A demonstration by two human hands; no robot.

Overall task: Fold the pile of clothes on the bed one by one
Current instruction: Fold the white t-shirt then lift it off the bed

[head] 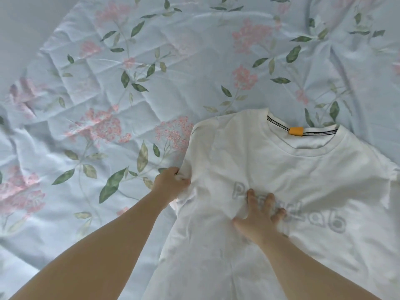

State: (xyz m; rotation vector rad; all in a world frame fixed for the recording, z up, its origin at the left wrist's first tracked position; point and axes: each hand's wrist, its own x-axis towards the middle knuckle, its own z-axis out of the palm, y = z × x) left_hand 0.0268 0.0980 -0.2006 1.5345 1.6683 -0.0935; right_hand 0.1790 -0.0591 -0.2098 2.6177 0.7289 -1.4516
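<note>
The bed (86, 83) fills the left side and the top of the view, under a pale blue quilted cover printed with pink flower clusters and green leaves, creased in many places. No more of the room shows. Toward the middle, the left hand (171, 182) reaches in from the lower left on a bare arm. Its fingers (177, 170) are curled round a bunch of cloth at the left edge of a white shirt (238, 152), gripping it. The shirt lies front up on the bed in the lower right, collar away from the person, its hem running out of view below. The right hand (259, 217) lies flat on the chest of the shirt, its fingers (251, 197) straight and spread, pressing the cloth down. It covers the middle of a pale grey print (333, 221), of which a "P" shows to its left and "Lab" to its right. Inside the collar runs a dark tape (279, 124) with white writing too small to read, and an orange tag (296, 131) with no legible text sits on it.
</note>
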